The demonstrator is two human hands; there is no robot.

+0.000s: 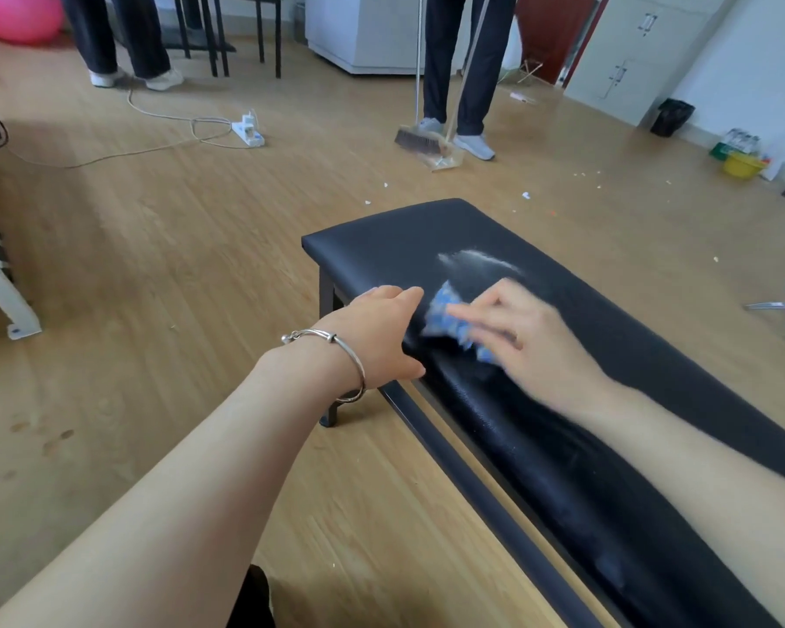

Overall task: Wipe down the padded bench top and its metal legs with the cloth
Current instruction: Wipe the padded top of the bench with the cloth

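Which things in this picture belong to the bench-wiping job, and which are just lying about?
Job: padded bench top, metal leg, cloth, right hand holding it, left hand on the bench edge.
Not part of it: broom, dustpan, power strip, pink ball, yellow basin, black bin.

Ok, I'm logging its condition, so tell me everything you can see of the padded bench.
The bench is long and low: a black, leather-like padded top on a dark metal frame, with a leg showing at its far left corner. A whitish smear marks the top near the far end. The left hand rests on its left edge; the right hand holds a blue patterned cloth against the padding.
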